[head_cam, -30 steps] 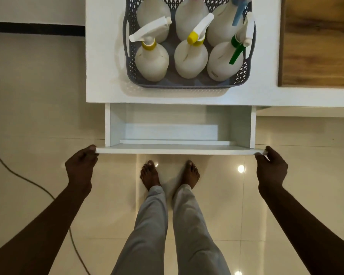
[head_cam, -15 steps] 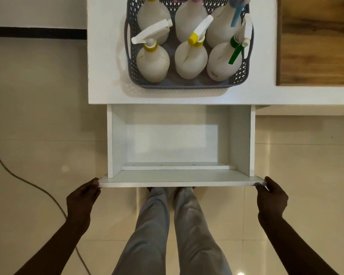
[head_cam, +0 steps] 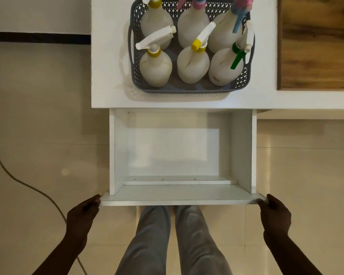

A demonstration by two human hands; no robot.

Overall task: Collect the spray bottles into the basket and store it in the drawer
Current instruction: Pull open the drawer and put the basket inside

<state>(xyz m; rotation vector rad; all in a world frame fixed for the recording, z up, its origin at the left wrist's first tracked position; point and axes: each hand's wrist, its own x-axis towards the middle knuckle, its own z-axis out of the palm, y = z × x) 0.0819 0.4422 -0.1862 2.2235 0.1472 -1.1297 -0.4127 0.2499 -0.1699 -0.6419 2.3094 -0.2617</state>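
Note:
A grey perforated basket stands on the white cabinet top, holding several white spray bottles with yellow, green, pink and blue triggers. Below it the white drawer is pulled far out and its inside is bare. My left hand grips the left end of the drawer front. At the right end of that front panel, my right hand holds on the same way.
A wooden panel lies on the counter to the right of the basket. A dark cable runs over the tiled floor at the left. My legs in grey trousers stand just below the drawer front.
Both hands have drawn the drawer front toward me, so the drawer has come much further out of the cabinet. My feet are now hidden under it. The basket has not moved.

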